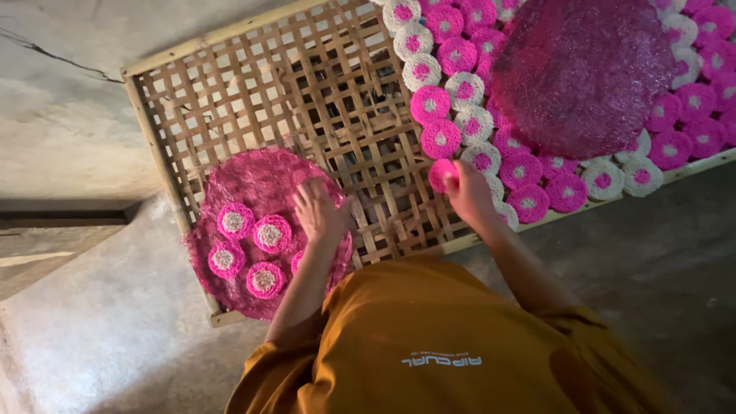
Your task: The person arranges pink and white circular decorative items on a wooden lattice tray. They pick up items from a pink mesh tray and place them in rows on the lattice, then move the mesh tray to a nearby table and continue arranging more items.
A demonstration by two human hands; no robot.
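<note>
**Lifting one pink disc off the woven tray**

Looking down from the head camera, I lose much to my orange shirt [429, 345], which hides both elbows. The far large magenta mat [583, 73] is cut off by the frame's top. My left hand [318, 211] lies palm-down, fingers spread, on the near magenta mat [253, 184], covering part of one pink-rimmed disc [270, 234]; it grips nothing. My right hand [469, 192] reaches forward, fingers pinched closed around a pink disc [442, 175] at the edge of the rows on the bamboo lattice tray [307, 84].
</note>
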